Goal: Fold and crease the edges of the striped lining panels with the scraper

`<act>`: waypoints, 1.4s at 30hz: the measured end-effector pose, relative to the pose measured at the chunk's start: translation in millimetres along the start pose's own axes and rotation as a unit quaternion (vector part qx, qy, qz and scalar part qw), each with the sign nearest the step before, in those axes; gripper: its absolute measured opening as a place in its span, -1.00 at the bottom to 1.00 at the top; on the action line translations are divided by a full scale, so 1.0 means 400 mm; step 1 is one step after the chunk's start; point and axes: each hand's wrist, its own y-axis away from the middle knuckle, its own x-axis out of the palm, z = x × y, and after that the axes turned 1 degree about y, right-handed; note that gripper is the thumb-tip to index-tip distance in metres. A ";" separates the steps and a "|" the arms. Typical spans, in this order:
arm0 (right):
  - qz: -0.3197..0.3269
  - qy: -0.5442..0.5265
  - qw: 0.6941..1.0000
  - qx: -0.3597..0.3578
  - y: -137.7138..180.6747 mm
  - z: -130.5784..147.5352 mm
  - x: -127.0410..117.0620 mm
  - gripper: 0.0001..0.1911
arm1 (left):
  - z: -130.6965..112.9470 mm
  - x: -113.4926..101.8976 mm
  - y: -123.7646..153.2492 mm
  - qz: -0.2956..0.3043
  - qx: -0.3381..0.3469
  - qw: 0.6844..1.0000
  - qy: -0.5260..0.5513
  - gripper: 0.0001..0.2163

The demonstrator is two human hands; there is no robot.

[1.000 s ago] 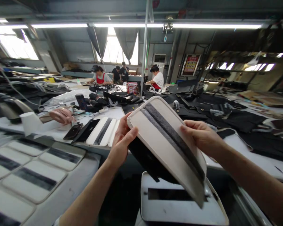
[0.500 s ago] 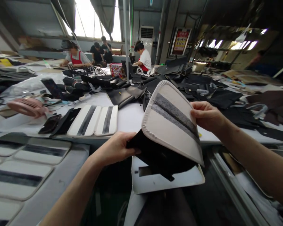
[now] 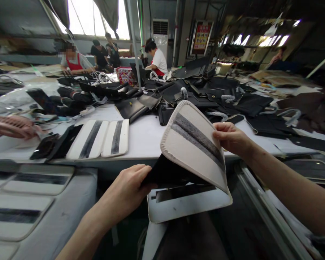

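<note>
"Two grips are busy, so which one has the pale panel (image 3: 192, 142)?"

"Your right grip (image 3: 230, 137): thumb and fingers pinch its right-hand edge, with most of the panel leftward of them. Your left grip (image 3: 132, 182) pinches the black piece (image 3: 173, 171) under its lower-left edge."

"And the long axis?"

"It slants from the rounded upper-left end down to the right, along both grey strips (image 3: 200, 135). Your right is nearer (touching, in fact); from your left, the panel lies up and rightward. Whether panel and black piece are joined, you can't tell."

"What carries it?"

"Your hands. Below is the white plate (image 3: 189, 204), its right end near the panel's lowest corner; contact there is unclear."

"Room?"

"Ahead, the near edge of the counter (image 3: 144, 135) passes behind the panel. Two striped panels (image 3: 100, 139) lie by that edge, left of your work; black goods (image 3: 216, 90) heap up farther back. More striped panels (image 3: 16, 215) lie on the grey surface (image 3: 78, 198) at your left."
</note>
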 end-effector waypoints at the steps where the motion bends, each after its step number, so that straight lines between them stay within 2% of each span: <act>1: -0.005 0.000 1.000 -0.001 0.003 0.000 -0.002 -0.58 | -0.008 -0.004 0.001 0.010 -0.011 1.000 0.005 -0.92; 5: -0.011 0.005 1.000 -0.004 0.013 -0.005 -0.009 -0.58 | -0.027 -0.008 0.002 0.017 -0.034 0.999 0.000 -0.93; 10: -0.007 0.021 1.000 0.018 0.019 -0.035 -0.018 -0.57 | -0.017 0.030 -0.001 0.043 -0.034 0.998 0.024 -0.95; 17: 0.010 0.103 0.993 0.065 0.031 -0.103 -0.047 -0.60 | 0.012 0.154 -0.008 0.069 -0.037 0.995 0.060 -0.88; 20: 0.043 0.161 0.984 0.068 0.032 -0.126 -0.063 -0.59 | 0.031 0.215 -0.007 0.068 -0.025 0.997 0.009 -0.87; 24: 0.089 0.241 0.965 0.054 0.027 -0.131 -0.065 -0.55 | 0.044 0.266 0.006 0.024 -0.042 0.998 -0.045 -0.84; 29: 0.121 0.292 0.947 0.057 0.020 -0.110 -0.049 -0.54 | 0.071 0.291 0.048 -0.103 -0.095 0.989 0.049 -0.75; 32: 0.131 0.313 0.939 0.062 0.020 -0.096 -0.048 -0.53 | 0.120 0.304 0.088 -0.194 -0.152 0.956 0.158 -0.82; 34: 0.136 0.332 0.931 0.062 0.018 -0.090 -0.051 -0.52 | 0.162 0.323 0.116 -0.226 -0.205 0.916 0.261 -0.78; 37: 0.157 0.362 0.917 0.053 0.012 -0.091 -0.044 -0.52 | 0.217 0.372 0.147 -0.228 -0.288 0.849 0.379 -0.68; 42: 0.234 0.378 0.894 0.056 -0.009 -0.120 0.031 -0.54 | 0.252 0.486 0.157 -0.207 -0.341 0.783 0.477 -0.57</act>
